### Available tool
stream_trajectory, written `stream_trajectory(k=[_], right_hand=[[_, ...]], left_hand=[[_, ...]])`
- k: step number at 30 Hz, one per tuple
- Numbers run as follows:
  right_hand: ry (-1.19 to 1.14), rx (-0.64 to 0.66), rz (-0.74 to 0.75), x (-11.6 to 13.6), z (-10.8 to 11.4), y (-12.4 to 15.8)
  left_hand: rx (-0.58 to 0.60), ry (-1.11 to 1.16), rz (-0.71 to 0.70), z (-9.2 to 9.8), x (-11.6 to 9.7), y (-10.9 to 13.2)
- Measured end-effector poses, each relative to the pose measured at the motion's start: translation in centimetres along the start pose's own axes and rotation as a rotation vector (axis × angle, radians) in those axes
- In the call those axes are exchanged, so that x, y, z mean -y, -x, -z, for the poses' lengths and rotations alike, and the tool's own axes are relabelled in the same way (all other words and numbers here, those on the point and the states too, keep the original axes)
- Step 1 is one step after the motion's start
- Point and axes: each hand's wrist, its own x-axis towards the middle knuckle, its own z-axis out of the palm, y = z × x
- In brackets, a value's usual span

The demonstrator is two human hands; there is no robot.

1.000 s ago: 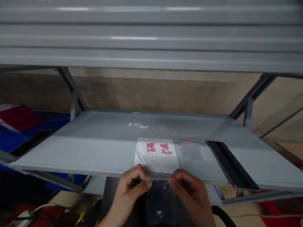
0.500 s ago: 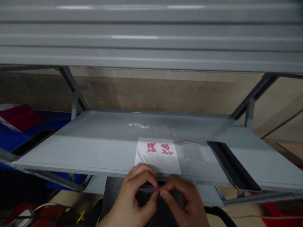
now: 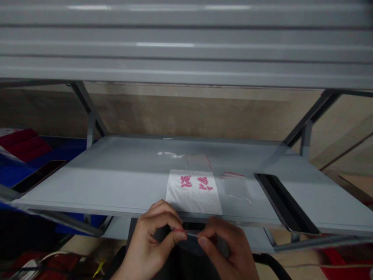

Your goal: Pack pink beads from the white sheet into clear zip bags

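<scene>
**Clear plastic bag (image 3: 189, 238) with a red-lined mouth, being held just below the front edge of a grey metal shelf (image 3: 87, 182).** The left hand (image 3: 154, 237) and right hand (image 3: 224, 249) are gripping the bag, their thumbs and fingers (image 3: 166, 212) pinching the mouth from either side. On the shelf just beyond, a white sheet (image 3: 194, 192) is carrying two clusters of pink beads (image 3: 185, 181). A second clear bag (image 3: 235, 190) is lying to its right, near a black rectangular panel (image 3: 287, 204).

A bare left hand (image 3: 154, 235) and a bare right hand (image 3: 225, 249) are seen, slim-fingered and short-nailed, with the wrists uncovered by sleeves.
</scene>
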Motion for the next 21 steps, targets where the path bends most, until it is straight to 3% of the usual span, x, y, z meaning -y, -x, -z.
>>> stream_trajectory(k=[4,13,21], right_hand=[[-0.02,-0.014,-0.035,-0.13,0.0,0.36],[-0.041,-0.05,0.005,-0.75,0.3,0.41],[-0.047,-0.074,0.004,-0.44,0.2,0.49]], left_hand=[[-0.025,0.011,0.006,-0.18,0.01,0.09],[0.042,0.105,0.145,-0.3,0.57,-0.06],[0.057,0.01,0.152,-0.39,0.8,0.22]])
